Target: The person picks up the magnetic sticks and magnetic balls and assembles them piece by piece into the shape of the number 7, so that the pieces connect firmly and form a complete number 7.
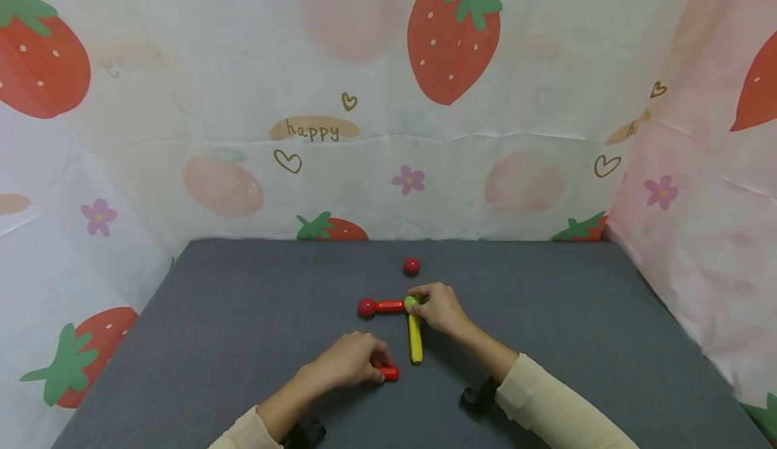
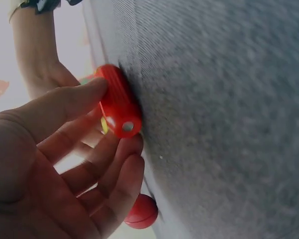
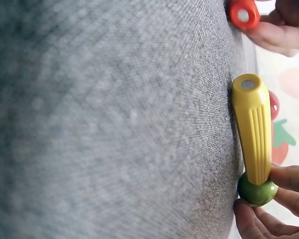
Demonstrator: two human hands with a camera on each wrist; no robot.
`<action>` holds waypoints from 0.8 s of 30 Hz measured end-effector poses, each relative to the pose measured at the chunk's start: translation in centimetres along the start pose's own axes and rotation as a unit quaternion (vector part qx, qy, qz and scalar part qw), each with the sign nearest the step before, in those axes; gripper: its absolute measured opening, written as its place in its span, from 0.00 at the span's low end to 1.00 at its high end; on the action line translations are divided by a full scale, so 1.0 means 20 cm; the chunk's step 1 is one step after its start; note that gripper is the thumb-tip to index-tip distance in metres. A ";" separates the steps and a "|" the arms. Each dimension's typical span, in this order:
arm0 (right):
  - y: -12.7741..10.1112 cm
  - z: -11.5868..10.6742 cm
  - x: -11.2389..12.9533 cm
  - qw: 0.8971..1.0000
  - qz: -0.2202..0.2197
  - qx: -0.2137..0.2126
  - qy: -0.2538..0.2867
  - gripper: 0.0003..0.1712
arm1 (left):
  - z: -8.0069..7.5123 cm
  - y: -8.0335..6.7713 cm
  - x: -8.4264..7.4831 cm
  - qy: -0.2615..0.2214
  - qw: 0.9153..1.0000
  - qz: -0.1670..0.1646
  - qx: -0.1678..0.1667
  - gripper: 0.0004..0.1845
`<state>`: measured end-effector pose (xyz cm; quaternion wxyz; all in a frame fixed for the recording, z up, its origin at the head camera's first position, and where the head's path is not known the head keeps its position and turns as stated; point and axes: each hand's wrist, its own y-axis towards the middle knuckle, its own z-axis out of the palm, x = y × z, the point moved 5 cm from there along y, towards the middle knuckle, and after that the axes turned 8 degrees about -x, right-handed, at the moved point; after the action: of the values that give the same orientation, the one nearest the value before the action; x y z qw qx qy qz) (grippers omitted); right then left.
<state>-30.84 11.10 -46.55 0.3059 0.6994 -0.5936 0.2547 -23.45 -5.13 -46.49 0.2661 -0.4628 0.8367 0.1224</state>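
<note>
My left hand (image 1: 352, 361) pinches a short red magnetic rod (image 2: 117, 102) between thumb and fingers, low over the cloth. Silvery round magnets show at the rod's end. Thumb and fingers of my right hand (image 1: 442, 309) grip a green ball (image 3: 257, 190). From that ball a yellow magnetic rod (image 1: 415, 340) runs toward me, its free end showing a grey magnet. A second red rod (image 1: 390, 306) reaches left from the green ball to a red ball (image 1: 367, 308). These joined pieces form a corner lying on the table.
A loose red ball (image 1: 411, 267) sits farther back on the grey cloth-covered table (image 1: 273, 287). Behind the table hangs a curtain (image 1: 376, 85) printed with strawberries, and more of it encloses both sides. Dark wrist cameras (image 1: 479, 397) are strapped below the cream sleeves.
</note>
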 end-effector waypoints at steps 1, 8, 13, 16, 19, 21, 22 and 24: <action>0.00 0.00 0.00 1.000 -0.001 0.000 0.000 0.15 | 0.00 0.00 0.00 0.003 1.000 0.009 0.003 0.07; 0.00 0.00 0.00 1.000 -0.002 -0.001 -0.005 0.16 | -0.03 0.01 0.02 0.011 0.999 0.019 -0.035 0.10; 0.00 0.00 0.00 1.000 -0.004 -0.003 -0.006 0.16 | -0.06 0.00 0.06 0.000 0.995 -0.058 -0.083 0.11; 0.00 0.00 0.01 1.000 -0.004 -0.002 -0.007 0.16 | -0.06 -0.01 0.07 -0.009 0.991 -0.093 -0.092 0.14; 0.00 0.00 0.01 1.000 -0.004 -0.002 -0.008 0.16 | -0.07 -0.02 0.08 -0.018 0.989 -0.114 -0.089 0.15; 0.00 0.00 0.01 1.000 -0.003 -0.002 -0.008 0.16 | -0.06 -0.03 0.08 -0.025 0.989 -0.124 -0.081 0.15; 0.00 0.00 0.01 1.000 -0.002 -0.001 -0.009 0.16 | -0.06 -0.03 0.09 -0.030 0.989 -0.125 -0.077 0.15; 0.00 0.00 0.00 1.000 -0.001 -0.002 -0.009 0.16 | -0.04 -0.04 0.09 -0.047 0.989 -0.125 -0.065 0.13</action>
<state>-30.80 11.04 -46.54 0.3019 0.7015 -0.5962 0.2474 -23.90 -7.17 -46.71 0.2878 -0.5741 0.7488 0.1641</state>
